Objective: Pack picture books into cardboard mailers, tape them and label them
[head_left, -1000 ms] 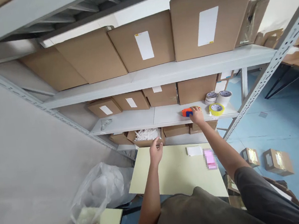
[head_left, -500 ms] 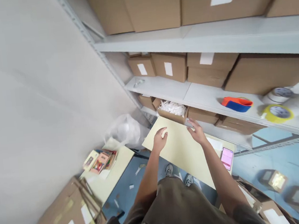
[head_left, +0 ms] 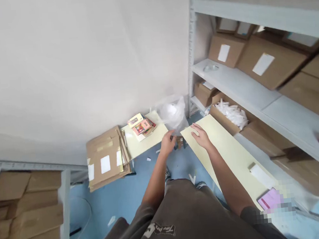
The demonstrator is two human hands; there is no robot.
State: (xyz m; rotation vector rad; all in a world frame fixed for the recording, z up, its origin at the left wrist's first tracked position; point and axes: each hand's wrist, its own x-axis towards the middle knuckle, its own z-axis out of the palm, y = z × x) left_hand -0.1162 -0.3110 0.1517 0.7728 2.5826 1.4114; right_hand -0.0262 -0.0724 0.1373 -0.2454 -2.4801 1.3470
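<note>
My left hand (head_left: pixel 168 142) is held out over the blue floor, in the gap between two cream tabletops, with its fingers apart and nothing in them. My right hand (head_left: pixel 200 135) hovers at the near left end of the cream table (head_left: pixel 226 154), its fingers spread and holding nothing. Past the left hand, a small stack of books (head_left: pixel 142 125) lies on the other cream table (head_left: pixel 132 147). A whitish plastic bag (head_left: pixel 173 114) sits by the wall between the two tables. On the right table are a pink-screened phone (head_left: pixel 269 199) and a white box (head_left: pixel 261 175).
Grey shelving (head_left: pixel 235 77) with cardboard boxes (head_left: pixel 270 60) rises on the right. A carton of white pieces (head_left: pixel 233 114) is on its lower level. Flattened cardboard (head_left: pixel 105 159) leans at the left table. Another rack of brown boxes (head_left: pixel 27 217) stands far left. Paper scraps (head_left: pixel 111 220) litter the floor.
My view and body have turned to the left, so the shelving has shifted right and the books and left rack have come into view. Both hands remain raised and empty.
</note>
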